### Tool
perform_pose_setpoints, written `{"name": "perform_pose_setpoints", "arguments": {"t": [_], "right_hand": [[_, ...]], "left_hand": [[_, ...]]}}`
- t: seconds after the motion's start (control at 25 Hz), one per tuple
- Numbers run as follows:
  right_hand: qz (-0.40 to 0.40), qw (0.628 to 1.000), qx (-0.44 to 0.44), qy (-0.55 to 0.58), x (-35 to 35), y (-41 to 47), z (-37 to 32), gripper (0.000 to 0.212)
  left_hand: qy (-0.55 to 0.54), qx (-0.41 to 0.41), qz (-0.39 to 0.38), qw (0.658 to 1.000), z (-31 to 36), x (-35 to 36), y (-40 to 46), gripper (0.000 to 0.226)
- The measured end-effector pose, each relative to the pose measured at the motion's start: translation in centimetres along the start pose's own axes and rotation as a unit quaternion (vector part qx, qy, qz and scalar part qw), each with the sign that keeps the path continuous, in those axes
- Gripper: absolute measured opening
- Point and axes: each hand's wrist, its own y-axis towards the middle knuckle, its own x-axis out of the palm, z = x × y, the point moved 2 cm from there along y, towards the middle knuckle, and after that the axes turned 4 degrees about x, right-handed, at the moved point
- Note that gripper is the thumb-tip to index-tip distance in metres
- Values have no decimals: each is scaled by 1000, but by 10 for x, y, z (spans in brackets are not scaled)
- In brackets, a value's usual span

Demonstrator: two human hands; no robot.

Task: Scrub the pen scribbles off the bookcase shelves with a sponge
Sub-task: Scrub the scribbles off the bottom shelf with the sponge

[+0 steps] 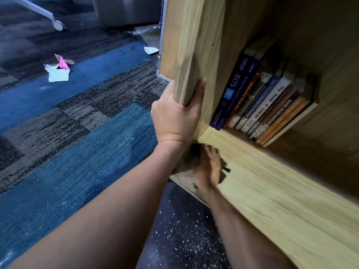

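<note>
The books (260, 98) on the shelf are showing words on their spines. The dark blue book (231, 88) at the left is showing "IELTS" in big white letters, with "KAPLAN" in a small oval near its top. The white book (272, 103) is showing "The Power of Language". A brown book (245, 96) is showing "Morning", but the rest is too blurry to read.

Both forearms bare, no sleeves in view. Left hand (174, 117) w/o rings or watch. Right hand (208, 167) motion-blurred, details unclear.
</note>
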Motion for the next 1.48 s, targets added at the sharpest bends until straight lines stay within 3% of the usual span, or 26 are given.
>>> {"name": "perform_pose_setpoints", "arguments": {"t": [0.12,0.2,0.36,0.48,0.56,0.72,0.84,0.92,1.0,1.12,1.2,1.32,1.4,1.48], "right_hand": [[31,987,6,158,8,-29,-36,56],[26,974,35,224,-4,-43,-39,46],[-53,892,143,425,-3,-85,-69,41],[-44,864,189,464,-5,-97,-87,39],[-49,865,217,450,-9,-77,-76,38],[-64,943,83,317,-12,-40,-52,50],[-21,986,17,162,-2,-54,-46,58],[-19,992,-108,59,-3,-68,-31,46],[-58,977,-205,-8,-16,-73,-1,52],[-28,975,-163,-150,-34,-59,48,59],[18,983,-62,-174,-42,-34,67,62],[-4,991,42,-126,-31,-2,44,65],[4,999,-1,-41,-15,-14,4,60],[-20,990,-137,-6,-4,-56,-15,52]], "left_hand": [[-8,2,0,1000,2,0,-3,39],[-5,3,-3,1000,1,0,-2,42],[7,14,-7,1000,-4,2,-1,47],[-3,22,-4,1000,-3,3,-1,46],[-4,28,-4,1000,-4,3,0,48],[-12,19,-5,1000,-6,2,0,46],[0,14,-7,1000,-6,2,0,44],[8,20,-12,1000,-6,2,0,44],[10,22,-16,1000,-6,2,0,45],[5,22,-16,1000,-7,2,0,44],[1,27,-11,1000,-9,2,0,44],[-5,22,-6,1000,-12,4,0,42],[-11,17,-6,1000,-11,5,1,40],[-7,25,-5,1000,-10,4,1,39]]}}
